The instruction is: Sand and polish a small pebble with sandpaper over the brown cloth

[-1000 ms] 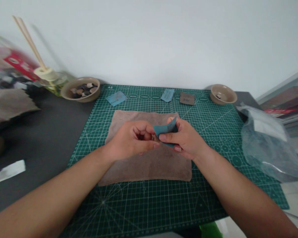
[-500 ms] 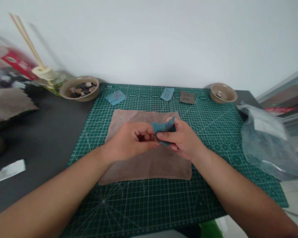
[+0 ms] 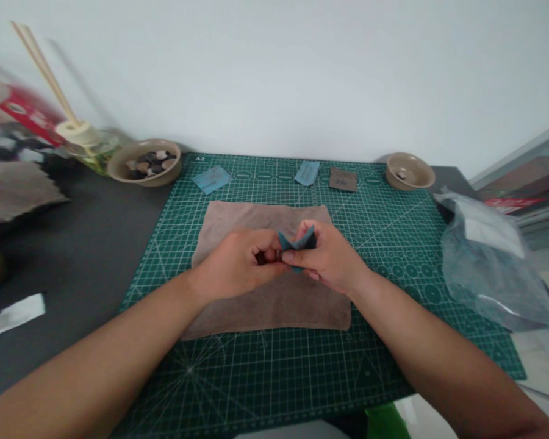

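Observation:
A bent piece of blue sandpaper (image 3: 304, 239) is pinched between the thumb and fingers of my right hand (image 3: 332, 256). My left hand (image 3: 238, 262) is closed, thumb and fingertips pressed together against the near side of the sandpaper. Whatever small thing sits in that pinch is mostly hidden by the fingers. Both hands meet above a brown cloth (image 3: 265, 311), which lies on a green cutting mat (image 3: 229, 378).
Behind the cloth lie two blue sandpaper pieces (image 3: 213, 179) (image 3: 307, 173) and a brown one (image 3: 343, 179). A bowl of stones (image 3: 144, 182) stands back left, near a reed diffuser (image 3: 77, 132). Back right are another bowl (image 3: 416, 177) with a small stone and a plastic bag (image 3: 485, 268).
My right hand has shifted slightly left and down, toward my left hand. The sandpaper is folded more sharply in the middle. The whole view has slid a little.

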Available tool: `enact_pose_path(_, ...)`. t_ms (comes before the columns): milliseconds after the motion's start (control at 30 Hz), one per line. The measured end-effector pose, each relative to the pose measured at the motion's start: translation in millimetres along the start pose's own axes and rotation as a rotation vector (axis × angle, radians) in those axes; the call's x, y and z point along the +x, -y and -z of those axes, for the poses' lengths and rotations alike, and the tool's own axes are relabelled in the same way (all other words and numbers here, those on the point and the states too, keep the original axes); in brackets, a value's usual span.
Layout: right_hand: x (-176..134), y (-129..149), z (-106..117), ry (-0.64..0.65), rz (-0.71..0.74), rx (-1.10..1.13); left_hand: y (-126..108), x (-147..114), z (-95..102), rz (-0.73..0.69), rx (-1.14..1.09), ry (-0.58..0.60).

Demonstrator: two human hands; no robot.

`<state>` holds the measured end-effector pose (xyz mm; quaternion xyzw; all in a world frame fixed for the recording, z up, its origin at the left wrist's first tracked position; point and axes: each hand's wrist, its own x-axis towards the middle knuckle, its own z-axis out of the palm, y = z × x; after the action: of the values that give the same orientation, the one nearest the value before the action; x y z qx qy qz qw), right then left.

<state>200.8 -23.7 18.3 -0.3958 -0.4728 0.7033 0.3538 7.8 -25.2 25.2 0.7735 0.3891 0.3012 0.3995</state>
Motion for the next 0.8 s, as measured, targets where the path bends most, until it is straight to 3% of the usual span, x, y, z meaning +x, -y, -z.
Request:
enact_pose_path(100, -2, 5, 3, 0.066, -0.035, -0.006, 1, -2, 0.8, 0.045, -0.103, -0.005)
enact_pose_path(233, -2, 10, 3, 0.041, -0.05, 0.131, 6, -1, -0.5, 0.096, -0.33, 0.016)
enact_pose_path(333, 1, 4, 0, -0.003, -0.027, 0.097, 8, 1, -2.7, 0.013, -0.161, 0.007)
enact_pose_path(467, 2, -4, -1, -0.03, 0.007, -0.124, 8, 1, -5.2, -0.038, 0.044, -0.04)
enact_pose_path(533, 0, -1, 0, -0.006, 0.018, -0.127, 9, -1, -5.7, -0.031, 0.042, -0.057)
enact_pose_path(667, -1, 8, 1, -0.014, 0.0, 0.07, 10, -1, -6.9, -0.033, -0.103, -0.145)
enact_pose_path(800, 1, 7, -2, -0.069, -0.021, 0.135, 10, 2, -8.3, -0.031, -0.138, -0.066)
